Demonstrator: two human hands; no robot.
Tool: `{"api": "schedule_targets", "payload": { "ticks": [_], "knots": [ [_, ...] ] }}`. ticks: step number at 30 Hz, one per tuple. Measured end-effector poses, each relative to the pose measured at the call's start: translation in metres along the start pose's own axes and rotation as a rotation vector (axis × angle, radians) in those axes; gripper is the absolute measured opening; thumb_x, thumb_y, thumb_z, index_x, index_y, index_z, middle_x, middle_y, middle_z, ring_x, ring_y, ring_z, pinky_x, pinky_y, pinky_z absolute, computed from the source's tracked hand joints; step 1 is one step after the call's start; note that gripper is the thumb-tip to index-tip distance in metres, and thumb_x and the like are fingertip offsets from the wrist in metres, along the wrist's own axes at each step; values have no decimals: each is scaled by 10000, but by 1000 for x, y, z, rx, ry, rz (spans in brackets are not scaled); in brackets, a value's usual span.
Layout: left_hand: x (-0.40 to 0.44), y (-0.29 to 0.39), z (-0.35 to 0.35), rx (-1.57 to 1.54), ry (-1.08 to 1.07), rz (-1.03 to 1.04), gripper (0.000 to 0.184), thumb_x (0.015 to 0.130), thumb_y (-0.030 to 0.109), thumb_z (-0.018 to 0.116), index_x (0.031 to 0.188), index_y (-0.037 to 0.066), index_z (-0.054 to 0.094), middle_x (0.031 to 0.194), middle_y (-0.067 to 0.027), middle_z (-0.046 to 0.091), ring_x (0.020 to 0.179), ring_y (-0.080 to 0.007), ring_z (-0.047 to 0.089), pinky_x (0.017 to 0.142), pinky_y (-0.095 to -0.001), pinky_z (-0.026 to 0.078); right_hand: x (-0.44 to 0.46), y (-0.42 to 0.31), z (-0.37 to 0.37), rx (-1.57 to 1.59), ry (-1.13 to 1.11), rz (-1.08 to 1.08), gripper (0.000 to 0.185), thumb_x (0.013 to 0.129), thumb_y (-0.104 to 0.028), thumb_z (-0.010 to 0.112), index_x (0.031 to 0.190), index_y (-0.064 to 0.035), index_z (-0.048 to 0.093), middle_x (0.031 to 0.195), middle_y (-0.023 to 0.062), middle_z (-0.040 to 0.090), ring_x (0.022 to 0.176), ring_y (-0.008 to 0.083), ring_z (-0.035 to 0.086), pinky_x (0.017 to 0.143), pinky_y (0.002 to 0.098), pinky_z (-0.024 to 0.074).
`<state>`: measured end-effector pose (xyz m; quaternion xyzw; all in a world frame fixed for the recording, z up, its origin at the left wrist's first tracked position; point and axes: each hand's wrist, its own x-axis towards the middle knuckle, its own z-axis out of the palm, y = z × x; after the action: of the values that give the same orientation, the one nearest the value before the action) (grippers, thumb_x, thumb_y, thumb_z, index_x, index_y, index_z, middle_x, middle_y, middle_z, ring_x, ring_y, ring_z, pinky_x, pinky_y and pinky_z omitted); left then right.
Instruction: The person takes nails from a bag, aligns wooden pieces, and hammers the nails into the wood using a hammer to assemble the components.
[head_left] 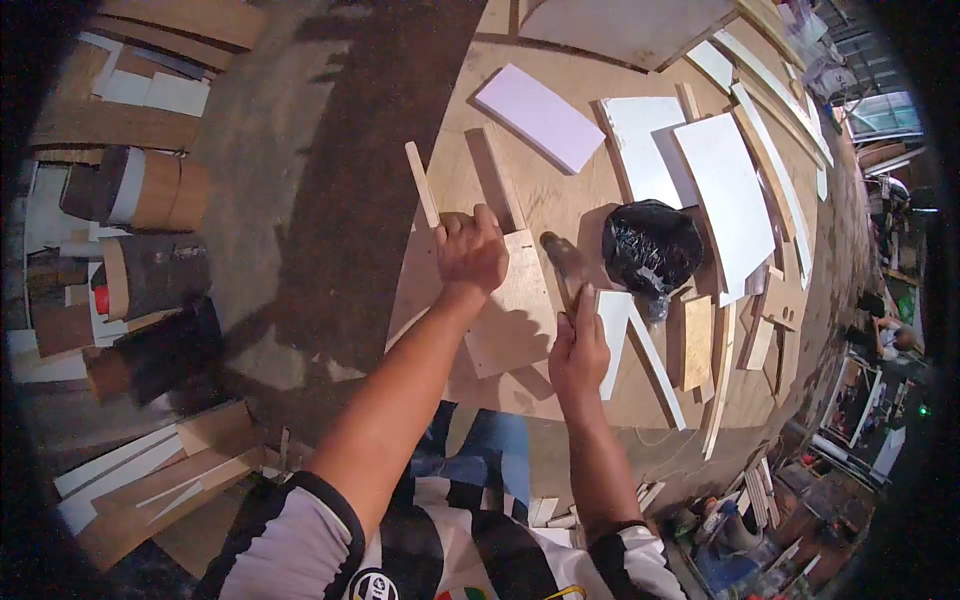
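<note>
My left hand (pixel 472 250) is closed on the far edge of a light plywood panel (pixel 510 325), between two narrow wooden pieces that stick out beyond it: a left strip (pixel 422 185) and a right strip (pixel 503 180). Just right of the panel, my right hand (pixel 580 350) grips a tool (pixel 570 265) that looks like a hammer. Motion blurs the tool's far part, which has a dark rounded end. A black plastic bag (pixel 652 245) lies to the right of the tool.
The wooden worktable (pixel 450 385) bears a pale pink block (pixel 540 117), white boards (pixel 725 200), a yellowish wood block (pixel 697 342) and several long strips. A large panel (pixel 625 30) is at its far edge. Wood offcuts lie at left; a person (pixel 890 338) is far right.
</note>
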<state>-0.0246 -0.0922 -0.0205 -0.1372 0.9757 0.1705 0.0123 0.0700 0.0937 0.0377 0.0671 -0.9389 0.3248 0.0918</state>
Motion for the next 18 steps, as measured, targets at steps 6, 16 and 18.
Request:
{"api": "schedule_targets", "payload": {
  "ticks": [6,16,18],
  "knots": [
    [-4,-2,-6,-49,3,28,174,973,225,534,1055,71,535,984,-205,687,1069,-378,600,927,-492,393,10,1,7,-260,-281,78,634,973,-210,655,1560,-241,418,1044,179,686,851,388,702,663,448,588],
    [-1,0,-3,-26,57,24,200,978,242,537,1079,69,534,1007,-220,692,1069,-375,596,926,-480,389,8,-19,-3,-75,-97,48,672,991,-179,601,1597,-258,321,991,178,645,806,406,674,665,509,556],
    [-6,0,-2,14,54,25,216,981,247,535,1089,61,536,1007,-225,691,1089,-375,589,927,-481,388,2,-13,3,-75,-60,35,659,1001,-195,584,1598,-266,315,982,182,642,809,420,672,662,521,553]
  ]
}}
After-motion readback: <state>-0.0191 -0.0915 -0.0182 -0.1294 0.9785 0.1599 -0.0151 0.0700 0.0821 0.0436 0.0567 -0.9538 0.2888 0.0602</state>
